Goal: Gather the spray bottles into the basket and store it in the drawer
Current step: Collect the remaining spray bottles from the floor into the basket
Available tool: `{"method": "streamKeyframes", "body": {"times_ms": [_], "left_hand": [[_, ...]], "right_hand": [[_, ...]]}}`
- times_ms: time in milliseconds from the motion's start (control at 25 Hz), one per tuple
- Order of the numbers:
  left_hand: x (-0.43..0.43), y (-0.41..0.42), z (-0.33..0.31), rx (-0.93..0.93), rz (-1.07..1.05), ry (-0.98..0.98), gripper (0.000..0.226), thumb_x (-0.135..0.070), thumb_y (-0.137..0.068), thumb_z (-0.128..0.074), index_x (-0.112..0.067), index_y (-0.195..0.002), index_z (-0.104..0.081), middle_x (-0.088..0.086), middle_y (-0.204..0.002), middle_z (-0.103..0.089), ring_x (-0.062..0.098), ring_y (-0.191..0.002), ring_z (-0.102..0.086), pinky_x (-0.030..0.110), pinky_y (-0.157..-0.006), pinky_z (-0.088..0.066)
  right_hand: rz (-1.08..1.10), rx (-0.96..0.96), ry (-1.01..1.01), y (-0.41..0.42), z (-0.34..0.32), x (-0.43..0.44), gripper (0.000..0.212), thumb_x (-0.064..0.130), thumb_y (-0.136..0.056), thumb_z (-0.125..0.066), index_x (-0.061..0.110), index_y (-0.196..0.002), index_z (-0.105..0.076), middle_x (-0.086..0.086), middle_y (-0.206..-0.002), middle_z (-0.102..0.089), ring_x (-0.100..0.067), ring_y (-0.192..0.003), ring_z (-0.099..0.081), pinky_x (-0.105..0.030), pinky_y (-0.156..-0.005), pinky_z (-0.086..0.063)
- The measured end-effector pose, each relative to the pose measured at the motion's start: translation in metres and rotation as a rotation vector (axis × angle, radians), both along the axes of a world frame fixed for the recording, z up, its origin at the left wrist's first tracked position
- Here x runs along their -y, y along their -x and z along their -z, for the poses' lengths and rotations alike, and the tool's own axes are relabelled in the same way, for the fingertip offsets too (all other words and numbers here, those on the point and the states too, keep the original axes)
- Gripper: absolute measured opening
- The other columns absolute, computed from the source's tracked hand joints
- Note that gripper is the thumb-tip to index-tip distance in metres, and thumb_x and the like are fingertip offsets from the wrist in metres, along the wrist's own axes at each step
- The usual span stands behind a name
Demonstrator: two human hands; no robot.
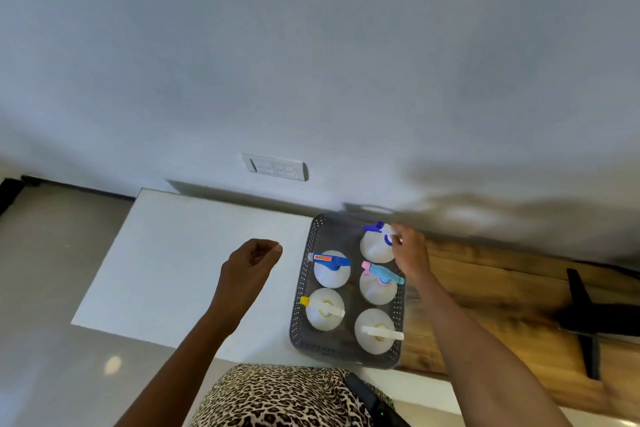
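The right hand (410, 251) has its fingers curled round the neck of the blue-trigger bottle (375, 246), which stands in the far right corner of the basket (301, 288). To finish well, set that bottle upright and let go straight up, clear of the pink-and-blue trigger (382, 276) just beside the wrist. The left hand (254, 260) hovers loosely curled over the white table (173, 253), holding nothing. 5 bottles stand in the basket, which straddles the table and a wooden top (485, 288). No drawer is in view.
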State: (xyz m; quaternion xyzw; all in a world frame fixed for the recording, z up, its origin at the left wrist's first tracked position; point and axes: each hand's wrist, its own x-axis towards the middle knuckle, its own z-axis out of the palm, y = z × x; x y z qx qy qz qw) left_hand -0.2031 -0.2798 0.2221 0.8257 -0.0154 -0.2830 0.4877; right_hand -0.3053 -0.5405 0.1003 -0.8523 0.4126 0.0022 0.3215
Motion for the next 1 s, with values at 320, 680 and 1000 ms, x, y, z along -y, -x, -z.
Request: {"method": "streamKeyframes", "body": {"times_ms": [320, 680, 1000], "left_hand": [[0.007, -0.005, 0.012, -0.043, -0.021, -0.062, 0.014, -0.027, -0.087, -0.059, -0.019, -0.097, -0.065, -0.002, -0.097, -0.068, 0.012, -0.095, -0.062, 0.032, -0.087, -0.050], [0.006, -0.009, 0.021, -0.065, -0.017, -0.067, 0.011, -0.028, -0.087, -0.059, -0.022, -0.095, -0.064, -0.005, -0.094, -0.068, 0.010, -0.093, -0.062, 0.032, -0.087, -0.051], [-0.012, -0.005, 0.021, -0.038, -0.033, -0.028, 0.017, -0.029, -0.087, -0.059, -0.019, -0.099, -0.064, 0.000, -0.098, -0.069, 0.013, -0.096, -0.063, 0.033, -0.088, -0.051]], "right_hand": [[-0.156, -0.154, 0.081, -0.029, 0.025, 0.008, 0.041, -0.003, -0.085, -0.055, 0.008, -0.124, -0.054, -0.017, -0.120, -0.063, -0.030, -0.108, -0.060, -0.036, -0.088, -0.052], [-0.198, -0.269, 0.156, -0.020, 0.027, 0.012, 0.043, -0.002, -0.081, -0.062, 0.007, -0.123, -0.054, -0.016, -0.121, -0.062, -0.030, -0.109, -0.059, -0.036, -0.082, -0.053], [-0.133, -0.281, 0.135, -0.027, 0.002, 0.000, 0.064, -0.002, -0.080, -0.063, 0.008, -0.136, -0.034, -0.017, -0.128, -0.056, -0.033, -0.114, -0.055, -0.038, -0.085, -0.052]]}}
